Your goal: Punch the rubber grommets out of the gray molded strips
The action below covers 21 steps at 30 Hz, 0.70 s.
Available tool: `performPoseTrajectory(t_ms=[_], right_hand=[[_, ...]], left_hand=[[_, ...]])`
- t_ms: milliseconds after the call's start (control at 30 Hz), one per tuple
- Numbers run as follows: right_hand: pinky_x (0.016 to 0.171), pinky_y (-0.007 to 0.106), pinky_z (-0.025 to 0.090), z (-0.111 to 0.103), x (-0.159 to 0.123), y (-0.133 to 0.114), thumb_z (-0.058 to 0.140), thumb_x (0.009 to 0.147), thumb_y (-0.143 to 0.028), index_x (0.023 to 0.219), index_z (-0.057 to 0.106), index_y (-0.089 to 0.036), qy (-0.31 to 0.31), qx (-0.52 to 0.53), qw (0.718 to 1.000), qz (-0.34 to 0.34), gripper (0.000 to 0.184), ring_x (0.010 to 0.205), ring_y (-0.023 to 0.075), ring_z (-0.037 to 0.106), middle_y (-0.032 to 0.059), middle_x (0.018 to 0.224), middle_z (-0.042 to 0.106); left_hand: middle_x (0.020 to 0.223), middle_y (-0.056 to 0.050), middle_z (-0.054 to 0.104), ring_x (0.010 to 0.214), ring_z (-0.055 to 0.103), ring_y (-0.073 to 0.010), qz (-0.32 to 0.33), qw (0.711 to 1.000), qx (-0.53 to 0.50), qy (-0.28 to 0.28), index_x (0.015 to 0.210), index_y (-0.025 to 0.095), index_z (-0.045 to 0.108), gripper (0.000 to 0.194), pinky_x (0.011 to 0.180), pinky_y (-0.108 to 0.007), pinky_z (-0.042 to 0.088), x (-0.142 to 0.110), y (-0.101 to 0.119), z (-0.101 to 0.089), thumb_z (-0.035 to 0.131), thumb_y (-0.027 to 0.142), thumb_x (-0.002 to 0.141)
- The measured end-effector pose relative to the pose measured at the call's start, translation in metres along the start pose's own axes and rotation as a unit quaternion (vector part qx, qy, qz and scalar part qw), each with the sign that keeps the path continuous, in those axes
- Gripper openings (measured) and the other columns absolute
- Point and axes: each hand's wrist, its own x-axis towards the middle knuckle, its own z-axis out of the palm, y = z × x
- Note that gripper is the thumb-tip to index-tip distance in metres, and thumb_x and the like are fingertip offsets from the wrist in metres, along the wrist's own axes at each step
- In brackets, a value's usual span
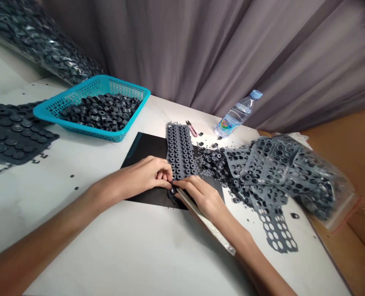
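Blue basket point(85, 128), far left on the white counter point(133, 250): roughly half full w/ loose black rings point(102, 113), heaped in the middle & toward the far right corner. Behind it, far left, a big clear bag point(40, 45) packed w/ similar dark pcs. On the right, a second clear bag point(339, 201) w/ dark pcs in it; gray hole-punched sheets point(268, 164) are bunched at its left side, some clearly outside, but I can't tell how many are in the bag. Loose black pile point(216, 162) of rings & tiny discs spills b/w there & the mat.

Ring sheet point(180, 150), gray w/ rows of raised rings, lies center on the black mat point(148, 150), near end at the hands. Left hand point(162, 172): fingers curled, nearly closed, thumb & fingertips pinching a small black pc point(173, 190) at that end; can't tell if it's attached to the sheet. Right hand point(201, 195): partly closed, fingertips at the same spot, holding a long pale stick point(211, 230) that slants to near right.

Clear bottle point(233, 117), blue cap, stands far right of the sheet; pink-handled snips point(192, 128) lie b/w them. Dark sheet stack point(15, 139) sits left of the basket, a corner reaching its rim. Gray curtain point(170, 53) hangs behind.
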Motion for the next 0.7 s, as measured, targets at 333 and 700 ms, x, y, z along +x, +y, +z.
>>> performPoseTrajectory(t_ms=[333, 700], right_hand=[[0.080, 0.034, 0.054, -0.005, 0.001, 0.003, 0.042, 0.108, -0.028, 0.126, 0.052, -0.017, 0.099, -0.033, 0.978, 0.181, 0.023, 0.093, 0.0222, 0.064, 0.0113, 0.109, 0.061], [0.074, 0.035, 0.053, -0.039, -0.021, 0.035, 0.054, 0.103, -0.042, 0.134, 0.049, -0.021, 0.074, 0.035, 0.952, 0.296, 0.038, 0.076, 0.0202, 0.062, 0.0054, 0.097, 0.065]], left_hand=[[0.083, -0.001, 0.062, 0.081, 0.057, -0.0176, -0.017, 1.000, 0.024, -0.005, 0.088, 0.021, 0.069, 0.020, 0.071, -0.027, 0.042, -0.008, 0.009, 0.001, 0.067, 0.041, 0.093], [0.086, 0.001, 0.061, 0.076, 0.055, -0.0138, 0.007, 1.000, -0.007, -0.023, 0.087, 0.019, 0.062, 0.018, 0.070, -0.025, 0.044, -0.007, 0.009, -0.002, 0.068, 0.034, 0.094]])
